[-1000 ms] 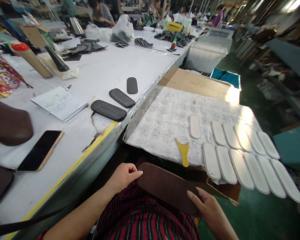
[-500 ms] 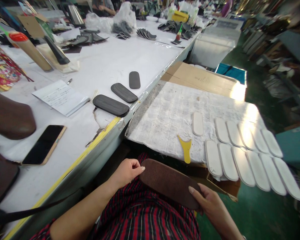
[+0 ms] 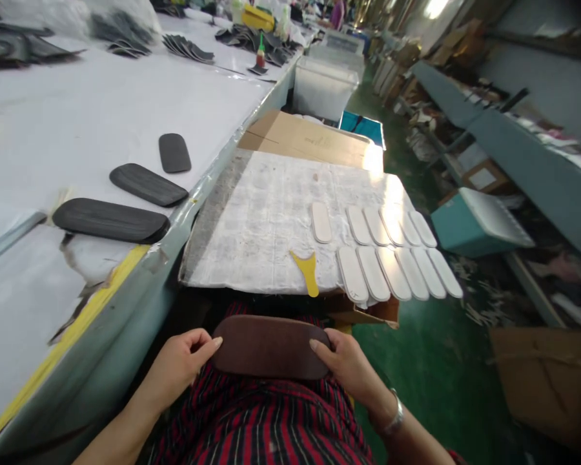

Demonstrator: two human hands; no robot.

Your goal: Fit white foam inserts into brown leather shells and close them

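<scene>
A dark brown, long leather piece point(image 3: 272, 347) with rounded ends lies level above my lap. My left hand point(image 3: 184, 361) pinches its left end between thumb and fingers. At the other end, my right hand point(image 3: 351, 365) grips it, thumb on top and fingers hidden underneath. Just beyond, a yellow forked tool point(image 3: 308, 272) rests on a white-covered board point(image 3: 256, 226). To its right lie several pale rounded pieces point(image 3: 352, 274) in two rows, with a single pale piece point(image 3: 321, 223) apart from them.
On the white table point(image 3: 101, 103) at left lie black rounded pieces point(image 3: 111, 219), one of them a smaller black piece point(image 3: 174, 153). A cardboard sheet point(image 3: 310, 139) and a clear plastic bin point(image 3: 324, 84) stand farther back. At right are a teal box point(image 3: 479, 223) and a carton point(image 3: 542, 368).
The view has swung to the right. The leather piece has turned from slanting down rightwards to nearly level, with both hands still on its ends.
</scene>
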